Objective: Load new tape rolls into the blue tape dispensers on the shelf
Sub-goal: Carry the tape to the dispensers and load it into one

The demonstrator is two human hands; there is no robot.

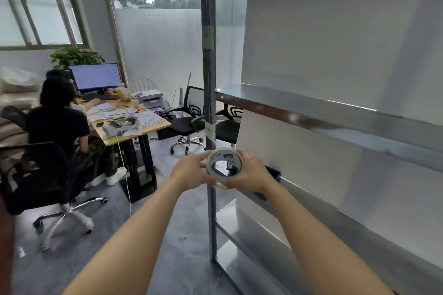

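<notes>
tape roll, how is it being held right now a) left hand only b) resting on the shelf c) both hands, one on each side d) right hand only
c: the left hand and the right hand each grip one side of the tape roll, in the air by the shelf post.

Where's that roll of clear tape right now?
In the head view, low and centre: the tape roll is held between the left hand and the right hand, in front of the shelf's upright post, with a blue dispenser behind the right hand.
</notes>
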